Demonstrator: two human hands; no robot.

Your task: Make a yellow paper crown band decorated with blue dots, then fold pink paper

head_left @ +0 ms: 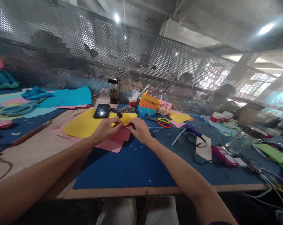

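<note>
Both my hands meet over the middle of the table, pinching a small piece of yellow paper between them. My left hand holds its left side, and my right hand grips the right side with thumb and fingers together. Beneath and left of my hands lie a large yellow sheet and pink sheets. A black phone rests on the yellow sheet, just beyond my left hand. My fingers partly cover the yellow piece, so its full shape is hidden.
Folded orange and blue paper pieces, red-and-yellow scissors and a red cup stand beyond my hands. A blue glue gun with a looping cord lies right, near a glass jar. A perforated metal screen closes the back.
</note>
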